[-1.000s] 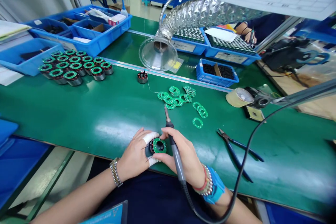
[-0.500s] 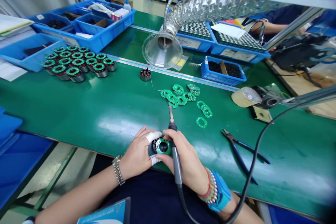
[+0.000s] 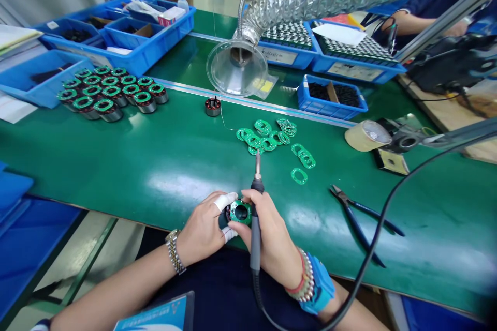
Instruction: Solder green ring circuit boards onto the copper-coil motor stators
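Observation:
My left hand [image 3: 205, 223], with white tape on its fingers, grips a motor stator [image 3: 227, 217] at the bench's near edge. A green ring-shaped circuit board [image 3: 238, 211] sits on the stator and faces up toward me. My right hand [image 3: 267, 238] is closed around a soldering iron [image 3: 256, 232], its tip pointing away toward loose boards. The right thumb and fingertips also touch the ring board's edge. Several loose green ring boards [image 3: 267, 144] lie beyond the hands. Another stator [image 3: 213, 107], without a green board on top, stands farther back with a thin wire near it.
Several stators with green boards [image 3: 111, 91] stand at the left beside blue bins [image 3: 135, 59]. A fume funnel [image 3: 237, 70] hangs over the bench. Cutting pliers [image 3: 355, 222] and a tape roll [image 3: 367, 136] lie right. The iron's cable [image 3: 382, 212] arcs across. A co-worker's arm [image 3: 415, 25] shows behind.
The soldering iron has swung slightly, its tip now a little farther right and its handle more upright. Both hands keep their hold on the stator and board. The view has shifted slightly.

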Available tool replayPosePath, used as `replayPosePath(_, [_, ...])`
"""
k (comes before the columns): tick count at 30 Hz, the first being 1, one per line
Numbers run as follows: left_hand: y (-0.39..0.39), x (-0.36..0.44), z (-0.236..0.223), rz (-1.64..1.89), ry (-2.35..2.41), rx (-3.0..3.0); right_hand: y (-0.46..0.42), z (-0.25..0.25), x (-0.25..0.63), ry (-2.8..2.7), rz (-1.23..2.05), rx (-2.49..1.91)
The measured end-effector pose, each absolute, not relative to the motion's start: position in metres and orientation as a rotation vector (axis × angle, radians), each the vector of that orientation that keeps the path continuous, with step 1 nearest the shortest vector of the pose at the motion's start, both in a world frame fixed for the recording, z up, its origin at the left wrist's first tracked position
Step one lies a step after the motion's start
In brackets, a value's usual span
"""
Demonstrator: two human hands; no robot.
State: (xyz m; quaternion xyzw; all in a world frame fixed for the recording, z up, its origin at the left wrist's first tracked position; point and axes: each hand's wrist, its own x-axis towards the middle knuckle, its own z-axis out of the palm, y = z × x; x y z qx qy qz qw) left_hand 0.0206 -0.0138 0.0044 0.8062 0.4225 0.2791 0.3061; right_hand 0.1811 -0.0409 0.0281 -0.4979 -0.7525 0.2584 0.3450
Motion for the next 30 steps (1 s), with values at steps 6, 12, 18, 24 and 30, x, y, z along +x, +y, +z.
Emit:
replayPosePath(6, [-0.016,0.017,0.002,0.710,1.108,2.161,-0.037,0.019,0.187,-1.962,0.579,-1.232])
replayPosePath(12, [-0.010,-0.012,0.006,0.596,1.092,2.189,-0.041,0.016,0.201,-1.939,0.535,-1.237])
replayPosePath(18, [-0.009,-0.016,0.016,0.688,0.942,2.016,-0.042,0.017,0.202,-1.953,0.566,-1.206])
replayPosePath(24, [-0.004,-0.004,0.019,0.618,0.935,1.653,-0.043,0.021,0.205,-1.940,0.617,-1.171])
replayPosePath(30, [0.003,0.009,0.024,0.508,0.958,1.124,-0.039,0.023,0.200,-1.926,0.557,-1.129])
